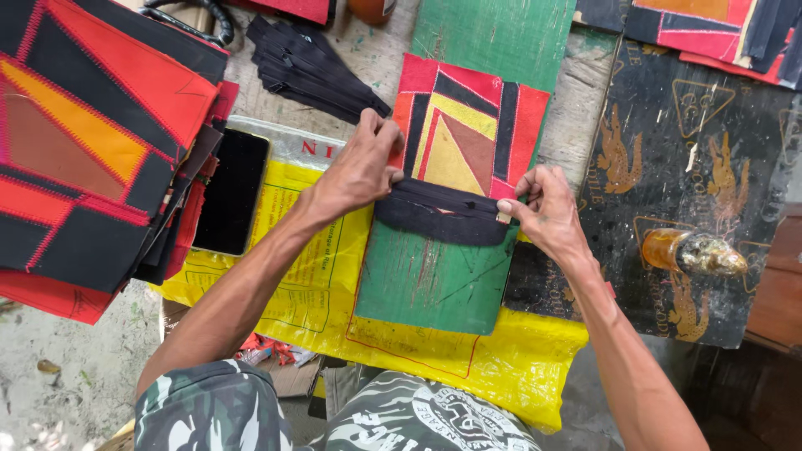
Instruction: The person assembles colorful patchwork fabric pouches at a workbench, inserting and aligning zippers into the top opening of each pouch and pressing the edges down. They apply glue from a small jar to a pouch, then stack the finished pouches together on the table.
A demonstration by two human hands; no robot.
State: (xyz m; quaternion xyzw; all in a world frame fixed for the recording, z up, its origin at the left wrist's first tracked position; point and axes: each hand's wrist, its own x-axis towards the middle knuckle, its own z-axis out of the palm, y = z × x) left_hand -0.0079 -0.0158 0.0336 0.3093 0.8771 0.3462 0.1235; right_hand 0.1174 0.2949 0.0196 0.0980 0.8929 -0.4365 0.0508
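My left hand [361, 164] pinches the left end of a black strip [439, 215] that lies along the lower edge of a patchwork panel [466, 132] of red, black, yellow and brown pieces. My right hand [545, 210] pinches the strip's right end. The panel and strip rest on a green board [434, 280], which lies on a yellow plastic sack [309, 292].
A stack of similar patchwork panels [79, 142] lies at the left, beside a dark phone [231, 190]. A pile of black strips [311, 68] sits at the top. A black printed sheet [685, 167] with an amber bottle [692, 252] lies at the right.
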